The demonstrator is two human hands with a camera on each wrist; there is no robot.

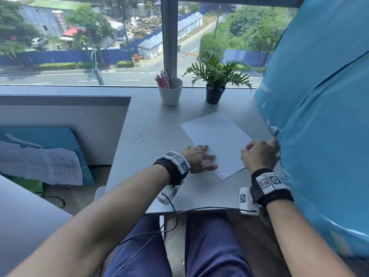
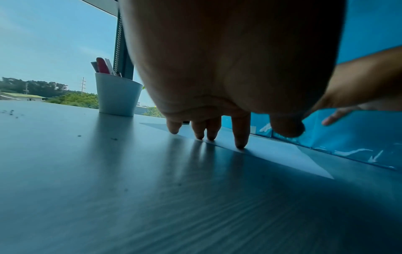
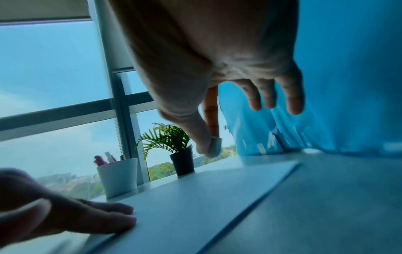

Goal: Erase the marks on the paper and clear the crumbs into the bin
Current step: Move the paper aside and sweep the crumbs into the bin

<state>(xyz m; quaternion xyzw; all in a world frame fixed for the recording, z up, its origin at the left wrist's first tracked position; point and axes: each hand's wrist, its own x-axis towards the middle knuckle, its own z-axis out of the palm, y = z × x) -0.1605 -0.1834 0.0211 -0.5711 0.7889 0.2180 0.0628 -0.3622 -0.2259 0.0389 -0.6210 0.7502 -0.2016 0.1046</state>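
I see a grey tabletop (image 1: 151, 120) set against a big window looking down on a road and trees. At the back edge stand a white cup (image 1: 170, 92) holding pens and a small potted plant (image 1: 214, 80) in a black pot, side by side. A large blue plastic-covered mass (image 1: 319, 96) crowds the right side, touching the tabletop edge. The paper (image 1: 217, 140) lies flat, angled, right of centre, near the blue cover; it looks plain white and I can't make out any marks on it. Dark crumbs (image 1: 139, 139) are scattered on the bare tabletop left of the paper, apart from it. My left hand (image 1: 196, 160) lies flat, fingers (image 2: 241, 134) straight and spread, tips pressing the paper's left edge. My right hand (image 1: 257, 154) is raised by the paper's right edge next to the blue cover; in the right wrist view thumb and forefinger pinch a small pale eraser (image 3: 214, 146), the other fingers (image 3: 293, 99) hanging loose. The eraser is off the paper. Left of the tabletop, lower down, is a blue pad with printed sheets (image 1: 60, 166) on it.
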